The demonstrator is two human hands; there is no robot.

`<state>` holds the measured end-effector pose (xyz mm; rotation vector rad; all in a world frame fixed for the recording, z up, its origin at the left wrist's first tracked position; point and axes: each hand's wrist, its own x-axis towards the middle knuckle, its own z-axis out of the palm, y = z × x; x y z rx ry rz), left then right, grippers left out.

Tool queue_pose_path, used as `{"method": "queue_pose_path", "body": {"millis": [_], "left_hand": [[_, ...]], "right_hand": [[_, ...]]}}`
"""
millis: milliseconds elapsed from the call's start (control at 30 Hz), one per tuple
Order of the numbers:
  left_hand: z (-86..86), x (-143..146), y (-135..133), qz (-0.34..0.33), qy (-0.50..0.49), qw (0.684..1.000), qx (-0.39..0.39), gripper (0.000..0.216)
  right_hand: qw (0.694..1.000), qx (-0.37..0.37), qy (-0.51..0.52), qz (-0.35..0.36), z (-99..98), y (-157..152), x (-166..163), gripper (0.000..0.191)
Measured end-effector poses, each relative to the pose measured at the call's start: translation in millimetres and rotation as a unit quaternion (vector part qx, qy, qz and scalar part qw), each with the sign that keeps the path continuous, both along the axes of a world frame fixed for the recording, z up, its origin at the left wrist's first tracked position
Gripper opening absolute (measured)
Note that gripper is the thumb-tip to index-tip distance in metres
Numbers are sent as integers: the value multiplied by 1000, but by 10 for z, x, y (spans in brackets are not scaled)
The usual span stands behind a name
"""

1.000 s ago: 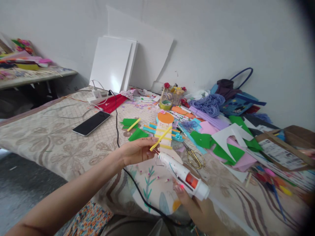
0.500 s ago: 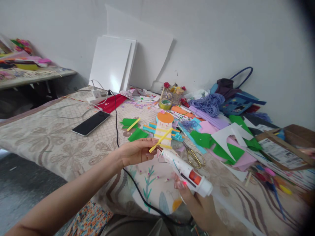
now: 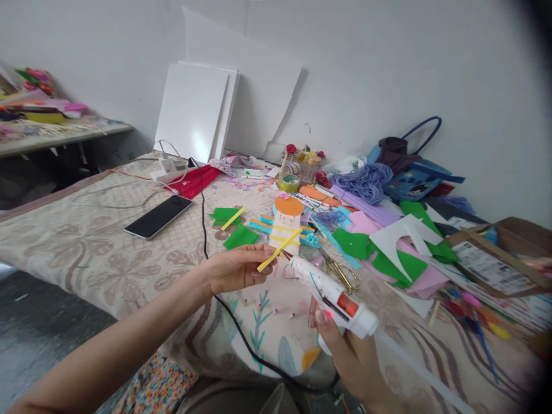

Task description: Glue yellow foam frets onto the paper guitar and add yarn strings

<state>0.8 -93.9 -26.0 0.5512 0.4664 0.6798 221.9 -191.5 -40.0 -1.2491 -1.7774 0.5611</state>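
Note:
Pinched in the fingers of my left hand is a thin yellow strip, slanting up to the right. My right hand grips a white hot glue gun, its red light lit and a long glue stick trailing from the back. The gun's nozzle is close to the strip; whether they touch I cannot tell. Beyond them lies a paper craft with an orange round top, yellow bands and blue-orange side strips. Under my hands is a painted white sheet with leaves and small pink bits.
Gold-handled scissors lie right of the craft. Green felt pieces and another yellow strip are behind my left hand. A phone rests on the left. The black cord crosses the sheet. A cardboard box stands right.
The glue gun has shifted slightly right, its nozzle a little farther toward the strip's right side. The yellow strip has moved slightly left and down in my left hand.

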Motion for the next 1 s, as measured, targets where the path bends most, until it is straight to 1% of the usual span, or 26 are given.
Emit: {"method": "queue_pose_path", "body": {"millis": [100, 233, 433, 600, 667, 767, 1000], "left_hand": [[-19, -16, -8, -7, -1, 1000, 7, 23], [-23, -34, -26, -8, 5, 1000, 10, 24], [-16, -55, -55, -2, 16, 1000, 9, 25], [-31, -78, -61, -9, 13, 1000, 16, 24], [-37, -84, -64, -11, 9, 1000, 15, 23], [-43, -89, -68, -12, 5, 1000, 14, 21], [-67, -101, -67, -18, 9, 1000, 16, 19]], "right_hand": [[999, -40, 18, 25, 28, 13, 4, 32], [998, -54, 42, 18, 23, 15, -4, 32], [996, -46, 78, -2, 17, 33, -2, 29], [997, -32, 64, 20, -9, 78, 78, 26], [997, -32, 69, 15, -28, 92, 100, 26], [997, -32, 76, 4, -27, 103, 93, 28], [994, -36, 96, -24, 43, 121, 29, 36]]}}
